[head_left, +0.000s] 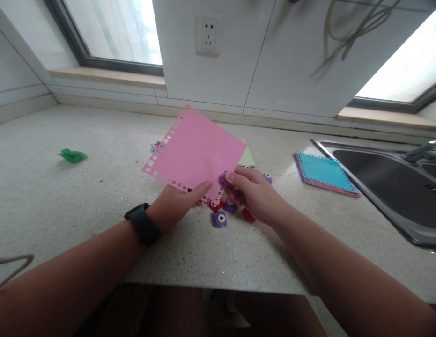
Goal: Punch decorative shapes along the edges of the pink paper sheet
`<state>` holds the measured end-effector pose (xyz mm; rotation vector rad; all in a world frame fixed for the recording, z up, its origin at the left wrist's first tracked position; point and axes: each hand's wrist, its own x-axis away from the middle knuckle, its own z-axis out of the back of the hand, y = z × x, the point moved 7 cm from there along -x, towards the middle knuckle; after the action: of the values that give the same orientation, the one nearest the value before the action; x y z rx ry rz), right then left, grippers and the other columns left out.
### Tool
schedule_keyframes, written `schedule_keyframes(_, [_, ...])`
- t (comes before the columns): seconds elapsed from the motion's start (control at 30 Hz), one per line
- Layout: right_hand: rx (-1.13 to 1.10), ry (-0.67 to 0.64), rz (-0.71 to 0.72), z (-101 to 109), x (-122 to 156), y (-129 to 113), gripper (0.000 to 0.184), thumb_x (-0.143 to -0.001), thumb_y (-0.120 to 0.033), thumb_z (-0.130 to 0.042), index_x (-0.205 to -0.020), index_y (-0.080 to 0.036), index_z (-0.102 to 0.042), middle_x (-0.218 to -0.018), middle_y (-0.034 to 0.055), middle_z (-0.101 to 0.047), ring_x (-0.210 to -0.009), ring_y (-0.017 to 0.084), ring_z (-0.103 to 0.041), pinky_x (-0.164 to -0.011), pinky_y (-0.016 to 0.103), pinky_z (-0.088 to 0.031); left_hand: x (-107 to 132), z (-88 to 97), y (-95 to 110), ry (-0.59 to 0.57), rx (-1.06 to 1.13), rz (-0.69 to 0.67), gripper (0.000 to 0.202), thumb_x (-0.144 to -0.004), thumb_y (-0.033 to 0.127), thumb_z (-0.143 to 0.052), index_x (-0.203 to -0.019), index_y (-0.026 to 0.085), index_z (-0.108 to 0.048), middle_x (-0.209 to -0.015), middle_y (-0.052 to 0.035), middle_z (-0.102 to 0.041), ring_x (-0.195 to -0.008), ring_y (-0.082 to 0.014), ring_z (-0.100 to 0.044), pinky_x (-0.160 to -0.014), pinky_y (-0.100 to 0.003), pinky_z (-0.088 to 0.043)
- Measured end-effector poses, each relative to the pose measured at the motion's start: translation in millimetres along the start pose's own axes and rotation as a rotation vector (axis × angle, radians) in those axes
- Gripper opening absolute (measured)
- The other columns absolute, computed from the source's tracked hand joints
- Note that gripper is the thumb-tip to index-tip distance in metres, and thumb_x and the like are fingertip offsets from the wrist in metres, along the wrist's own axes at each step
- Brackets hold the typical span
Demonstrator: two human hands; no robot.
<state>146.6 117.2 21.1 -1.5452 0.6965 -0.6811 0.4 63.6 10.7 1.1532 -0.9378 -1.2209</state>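
Observation:
A pink sheet of paper [203, 147] is held tilted above the counter, with small shapes punched along its left and lower edges. My left hand [184, 199] grips its lower edge, thumb on top and fingers underneath. In my right hand [251, 189] is a purple craft punch [225, 178], set on the sheet's lower right edge with my thumb pressing on it. Below lie another purple punch [219, 219] with a star on its button, a red punch [248, 215] and more punches partly hidden by my hands and the sheet. One more purple punch [268, 178] sits beyond my right hand.
Pale green paper [247, 154] lies behind the pink sheet, near small paper bits [155, 146]. To the right, a stack of punched sheets with blue on top [323, 171] rests beside the steel sink [379, 220]. A crumpled green piece [73, 155] lies at left.

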Motion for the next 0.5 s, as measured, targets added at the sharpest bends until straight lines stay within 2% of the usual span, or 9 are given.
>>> schedule_keyframes(0.5, [-0.052,-0.002,-0.002,-2.8,0.3,-2.7,0.027,-0.088,-0.041,-0.065,-0.075,-0.018,-0.058,-0.056,-0.0036,-0.051,-0.046,0.008,-0.042,-0.043,0.022,-0.025,0.1,0.2,1.7,0.019,-0.032,-0.012,0.024,-0.081,0.044,-0.064,-0.072,0.022,-0.058,-0.065,0.0015,-0.064,-0.055,-0.0139,-0.057,-0.055,-0.028,-0.051])
